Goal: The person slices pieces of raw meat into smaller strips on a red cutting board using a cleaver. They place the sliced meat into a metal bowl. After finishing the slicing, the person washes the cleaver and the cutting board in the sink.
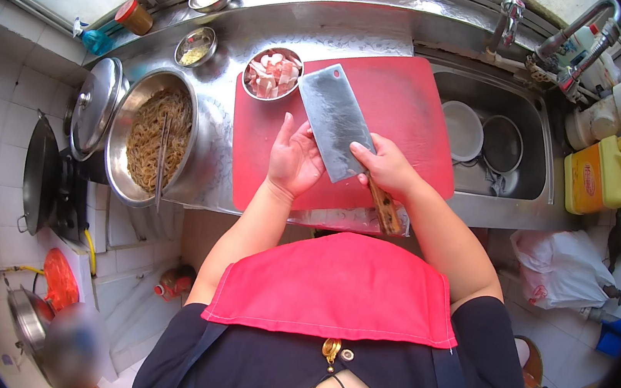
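Note:
My right hand (386,167) is closed around a cleaver (334,121) where its blade meets the wooden handle. The broad blade slants over a red cutting board (413,113), its holed far corner beside a metal bowl of sliced raw meat (271,74). At the blade's left edge, my left hand (296,159) is spread with the palm partly showing; whether its fingertips touch the steel cannot be told. Left of the board stands a large steel basin (196,139) of brown noodles (157,140), with chopsticks (162,158) lying across it.
A sink (547,159) with a white bowl (462,131) and a round strainer (501,144) adjoins the board's right side. A yellow jug (597,176) stands beyond it. Small metal bowls (195,46) are at the back left, near a lidded pot (94,109) and a wok (41,172).

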The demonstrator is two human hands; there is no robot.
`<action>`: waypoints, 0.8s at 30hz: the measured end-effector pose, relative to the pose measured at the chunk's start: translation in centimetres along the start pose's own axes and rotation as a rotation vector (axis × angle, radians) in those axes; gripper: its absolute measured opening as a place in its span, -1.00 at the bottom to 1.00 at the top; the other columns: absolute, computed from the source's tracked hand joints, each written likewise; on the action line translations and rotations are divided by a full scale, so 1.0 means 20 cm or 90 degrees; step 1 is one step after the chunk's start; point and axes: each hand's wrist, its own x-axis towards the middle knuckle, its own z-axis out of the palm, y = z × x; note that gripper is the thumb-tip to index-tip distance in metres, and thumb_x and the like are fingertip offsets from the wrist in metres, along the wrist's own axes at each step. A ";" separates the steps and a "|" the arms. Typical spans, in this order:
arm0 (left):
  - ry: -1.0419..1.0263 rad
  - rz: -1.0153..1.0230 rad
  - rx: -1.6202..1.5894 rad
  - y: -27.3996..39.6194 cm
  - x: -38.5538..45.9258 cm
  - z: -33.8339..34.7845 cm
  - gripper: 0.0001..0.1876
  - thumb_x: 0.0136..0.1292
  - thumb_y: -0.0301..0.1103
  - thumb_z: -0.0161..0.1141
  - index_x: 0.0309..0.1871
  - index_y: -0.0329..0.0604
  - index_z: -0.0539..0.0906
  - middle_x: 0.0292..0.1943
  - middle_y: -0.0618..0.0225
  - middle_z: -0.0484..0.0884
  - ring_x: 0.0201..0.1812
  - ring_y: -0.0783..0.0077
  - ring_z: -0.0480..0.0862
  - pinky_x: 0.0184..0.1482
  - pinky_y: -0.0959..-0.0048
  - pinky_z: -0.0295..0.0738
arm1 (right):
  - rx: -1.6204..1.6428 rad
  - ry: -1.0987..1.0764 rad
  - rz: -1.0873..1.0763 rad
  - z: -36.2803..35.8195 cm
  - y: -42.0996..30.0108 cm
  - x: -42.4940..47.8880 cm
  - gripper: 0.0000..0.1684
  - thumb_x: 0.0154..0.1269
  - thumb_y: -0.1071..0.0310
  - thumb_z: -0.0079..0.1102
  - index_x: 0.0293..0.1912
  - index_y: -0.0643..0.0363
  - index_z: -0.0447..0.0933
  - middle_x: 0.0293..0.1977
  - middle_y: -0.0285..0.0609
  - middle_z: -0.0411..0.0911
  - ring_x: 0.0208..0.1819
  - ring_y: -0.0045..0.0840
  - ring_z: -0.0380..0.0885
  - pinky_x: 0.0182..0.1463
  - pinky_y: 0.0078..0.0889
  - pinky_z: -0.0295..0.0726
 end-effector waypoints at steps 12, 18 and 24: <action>0.119 0.399 1.423 -0.11 -0.04 -0.13 -0.21 -0.14 -0.08 0.52 0.17 -0.27 0.47 0.13 0.09 0.47 0.21 0.03 0.41 0.25 0.11 0.33 | -0.228 0.272 0.032 -0.32 0.22 -0.32 -0.73 0.38 0.30 0.10 -0.12 0.35 0.42 -0.47 -0.13 0.56 -0.67 -0.56 0.51 -0.55 -0.42 0.50; 0.154 0.423 1.278 -0.23 -0.01 -0.20 -0.21 -0.08 -0.09 0.49 0.21 -0.27 0.44 0.21 0.01 0.40 0.25 -0.01 0.36 0.28 0.13 0.26 | -0.209 0.249 0.043 -0.17 0.36 -0.30 -0.74 0.37 0.28 0.12 -0.14 0.31 0.42 -0.51 -0.11 0.57 -0.65 -0.51 0.56 -0.53 -0.39 0.54; 0.308 0.478 1.178 -0.32 0.04 -0.22 -0.43 0.17 -0.17 0.33 0.18 -0.31 0.50 0.24 -0.06 0.40 0.25 -0.03 0.39 0.27 0.17 0.27 | -0.405 0.219 -0.078 0.17 0.37 -0.02 -0.66 0.31 0.23 0.04 -0.25 0.42 0.44 -0.36 0.31 0.55 -0.25 0.17 0.54 -0.15 0.07 0.51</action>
